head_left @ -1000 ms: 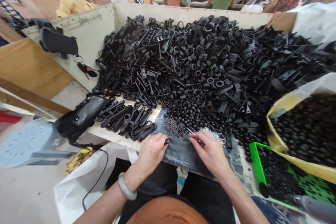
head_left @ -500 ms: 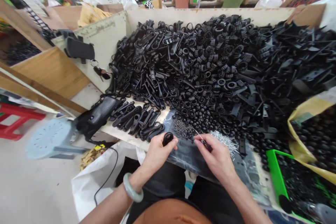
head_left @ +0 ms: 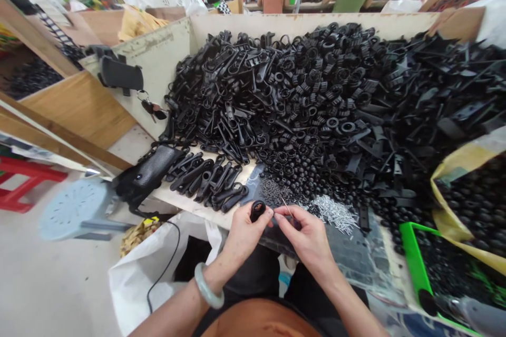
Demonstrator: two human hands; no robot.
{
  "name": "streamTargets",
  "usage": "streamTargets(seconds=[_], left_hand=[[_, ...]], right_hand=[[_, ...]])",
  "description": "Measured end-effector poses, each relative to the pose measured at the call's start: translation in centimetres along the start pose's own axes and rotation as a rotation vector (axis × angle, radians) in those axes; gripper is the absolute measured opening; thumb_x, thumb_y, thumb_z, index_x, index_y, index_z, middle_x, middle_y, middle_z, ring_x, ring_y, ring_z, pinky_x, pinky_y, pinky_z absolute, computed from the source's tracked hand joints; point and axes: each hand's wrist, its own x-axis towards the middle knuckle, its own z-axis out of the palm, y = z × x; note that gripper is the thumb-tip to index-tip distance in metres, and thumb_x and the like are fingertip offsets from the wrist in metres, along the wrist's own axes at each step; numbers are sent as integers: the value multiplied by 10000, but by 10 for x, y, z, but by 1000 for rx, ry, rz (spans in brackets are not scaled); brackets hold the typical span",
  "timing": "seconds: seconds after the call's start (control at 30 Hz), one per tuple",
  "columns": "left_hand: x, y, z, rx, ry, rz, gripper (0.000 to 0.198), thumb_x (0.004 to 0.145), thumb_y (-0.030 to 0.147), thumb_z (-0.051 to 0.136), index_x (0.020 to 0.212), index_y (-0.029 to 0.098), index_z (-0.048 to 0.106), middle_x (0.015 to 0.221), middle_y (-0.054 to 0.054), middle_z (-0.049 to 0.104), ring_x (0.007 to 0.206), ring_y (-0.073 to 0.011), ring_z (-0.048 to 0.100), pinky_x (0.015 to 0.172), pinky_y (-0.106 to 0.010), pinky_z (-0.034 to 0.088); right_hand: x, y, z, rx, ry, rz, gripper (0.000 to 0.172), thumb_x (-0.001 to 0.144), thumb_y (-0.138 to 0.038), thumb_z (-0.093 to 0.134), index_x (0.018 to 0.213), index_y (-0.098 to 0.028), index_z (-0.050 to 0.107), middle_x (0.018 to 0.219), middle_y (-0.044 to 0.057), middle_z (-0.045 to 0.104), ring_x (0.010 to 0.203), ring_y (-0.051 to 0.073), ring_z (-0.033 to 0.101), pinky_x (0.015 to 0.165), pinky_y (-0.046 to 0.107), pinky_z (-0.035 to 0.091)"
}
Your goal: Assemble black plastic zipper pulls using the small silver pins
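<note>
My left hand [head_left: 245,229] is closed round a small round black plastic part [head_left: 258,209], held just above the near edge of the bench. My right hand [head_left: 304,234] sits right beside it, fingers pinched on a thin metal pin [head_left: 286,207] that points up and away. The two hands almost touch. Just beyond them lie a small heap of tiny dark screws [head_left: 274,189] and a scatter of silver pins [head_left: 336,210]. A jade-coloured bangle [head_left: 206,289] is on my left wrist.
A huge pile of black plastic parts [head_left: 316,95] fills the walled bench. A row of long black pieces [head_left: 209,181] lies at the left front, by a black pouch [head_left: 148,168]. A green tray [head_left: 415,258] and a yellow bag [head_left: 470,163] of black beads stand right. Two people sit beyond.
My left hand picked a round black part off the bench and lifted it. My right hand, holding the pin, moved left until it met the left hand.
</note>
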Motion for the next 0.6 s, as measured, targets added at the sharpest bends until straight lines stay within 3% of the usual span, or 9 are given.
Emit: streamTargets(seconds=[0.27,0.4,0.5,0.6], left_hand=[[-2,6,-2,-169,-77,-162,354,816,438,717,620,191,556,538,28,554,491,-88,404,495,-233,290],[-3,11,-7,-449,-170,-420,323,695,392,821,668,179,580,515,54,515,455,-56,362,451,-210,187],[-4,16,-12,-616,-293,-611,319,645,379,839,697,162,612,494,73,471,427,-37,323,451,-196,209],[-6,19,-14,-627,-247,-599,354,661,391,855,717,167,587,505,80,481,422,-25,327,458,-183,241]], right_hand=[[-1,0,0,-89,-11,-118,210,948,-323,592,854,-223,752,742,15,711,560,145,570,538,260,448],[-1,2,0,-151,-15,-256,178,959,-274,563,876,-230,715,799,32,729,597,148,618,556,262,481],[1,5,-4,-218,-20,-361,167,980,-247,543,915,-230,695,856,47,744,692,164,680,623,268,523],[5,11,-9,-337,-57,-373,194,1010,-242,508,952,-229,693,904,54,751,755,174,713,678,274,545]])
